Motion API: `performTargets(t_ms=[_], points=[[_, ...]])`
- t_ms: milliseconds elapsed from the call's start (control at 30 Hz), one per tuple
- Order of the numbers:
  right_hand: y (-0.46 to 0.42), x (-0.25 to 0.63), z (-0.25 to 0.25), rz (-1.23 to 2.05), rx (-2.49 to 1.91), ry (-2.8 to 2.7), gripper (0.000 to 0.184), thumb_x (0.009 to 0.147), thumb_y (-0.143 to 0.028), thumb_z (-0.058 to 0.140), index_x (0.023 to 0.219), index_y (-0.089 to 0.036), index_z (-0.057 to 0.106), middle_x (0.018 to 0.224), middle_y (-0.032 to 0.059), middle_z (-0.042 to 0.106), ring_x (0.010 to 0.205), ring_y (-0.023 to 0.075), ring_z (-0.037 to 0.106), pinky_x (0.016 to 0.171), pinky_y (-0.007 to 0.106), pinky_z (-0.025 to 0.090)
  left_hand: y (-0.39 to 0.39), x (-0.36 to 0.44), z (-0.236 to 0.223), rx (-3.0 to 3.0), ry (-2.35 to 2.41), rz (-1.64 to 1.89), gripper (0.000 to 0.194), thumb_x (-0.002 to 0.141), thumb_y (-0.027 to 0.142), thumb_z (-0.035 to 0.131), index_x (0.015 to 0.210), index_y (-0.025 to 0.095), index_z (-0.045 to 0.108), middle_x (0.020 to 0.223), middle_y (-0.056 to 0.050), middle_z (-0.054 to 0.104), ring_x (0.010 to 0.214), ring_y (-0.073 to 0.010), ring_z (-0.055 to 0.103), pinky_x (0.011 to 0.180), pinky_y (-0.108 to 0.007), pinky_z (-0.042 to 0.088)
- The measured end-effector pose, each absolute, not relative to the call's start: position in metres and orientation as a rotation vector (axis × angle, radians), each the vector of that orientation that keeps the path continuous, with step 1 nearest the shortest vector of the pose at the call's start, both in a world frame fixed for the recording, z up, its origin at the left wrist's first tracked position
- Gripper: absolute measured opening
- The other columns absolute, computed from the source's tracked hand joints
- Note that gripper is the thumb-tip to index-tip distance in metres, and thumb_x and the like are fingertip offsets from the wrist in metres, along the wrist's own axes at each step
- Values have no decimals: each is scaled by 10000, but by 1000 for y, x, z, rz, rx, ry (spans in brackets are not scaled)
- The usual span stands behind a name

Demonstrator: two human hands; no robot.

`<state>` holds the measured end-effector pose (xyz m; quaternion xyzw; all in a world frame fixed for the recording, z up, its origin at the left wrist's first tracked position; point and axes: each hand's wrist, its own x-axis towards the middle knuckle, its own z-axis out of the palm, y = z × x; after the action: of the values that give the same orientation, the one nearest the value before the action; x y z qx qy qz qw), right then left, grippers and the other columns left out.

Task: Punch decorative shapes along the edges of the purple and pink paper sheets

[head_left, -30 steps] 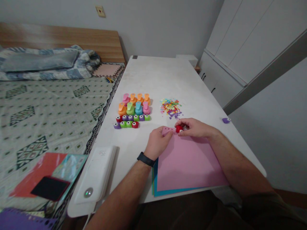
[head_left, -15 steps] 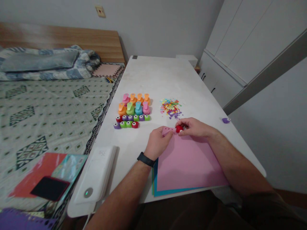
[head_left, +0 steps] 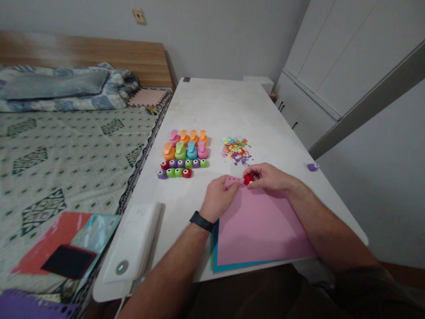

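Gripping a red punch [head_left: 248, 179] at the far edge of pink paper [head_left: 259, 226], the right hand [head_left: 265, 176] worked close beside the left [head_left: 222, 196], which pinched the sheet's corner | confetti [head_left: 236, 149] lay just beyond | colourful punches [head_left: 184, 153] stood in rows leftward

"Where do we have the rows of punches [head_left: 180, 153]?"

"On our counter [head_left: 215, 104], left of the paper bits [head_left: 236, 148]; we have a lone punch [head_left: 312, 167] near the right edge."

"And our paper stack [head_left: 259, 230]?"

"Nearer us than the bits, right of the device [head_left: 133, 243]. The bed [head_left: 83, 128] lies left of the counter."
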<state>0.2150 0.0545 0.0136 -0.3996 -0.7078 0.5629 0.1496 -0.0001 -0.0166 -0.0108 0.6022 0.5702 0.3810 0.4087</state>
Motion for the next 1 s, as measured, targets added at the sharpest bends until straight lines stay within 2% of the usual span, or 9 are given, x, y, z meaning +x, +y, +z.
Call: performTargets(t_ms=[267, 867, 1000], points=[[55, 214, 13, 1573, -1167, -2067, 300, 689, -325, 813, 915, -173, 685, 778, -9, 630, 703, 134, 540, 680, 277, 422, -17, 0, -9, 1539, 1445, 946, 273, 875, 412, 632, 944, 180, 759, 853, -50, 771, 744, -194, 675, 638, -261, 469], [54, 214, 8, 1447, -1185, -2152, 278, 696, -296, 804, 930, -183, 705, 798, -1, 652, 728, 152, 561, 725, 294, 441, -16, -1, -16, 1560, 1433, 950, 274, 884, 420, 620, 962, 194, 754, 871, -60, 765, 768, -196, 678, 695, -275, 499], [55, 212, 7, 1476, -1180, -2126, 276, 695, -295, 804, 921, -178, 696, 794, -2, 645, 725, 150, 555, 719, 291, 438, -16, -1, -16, 1536, 1427, 948, 293, 875, 445, 629, 919, 179, 747, 832, -54, 753, 740, -187, 661, 661, -267, 482]])
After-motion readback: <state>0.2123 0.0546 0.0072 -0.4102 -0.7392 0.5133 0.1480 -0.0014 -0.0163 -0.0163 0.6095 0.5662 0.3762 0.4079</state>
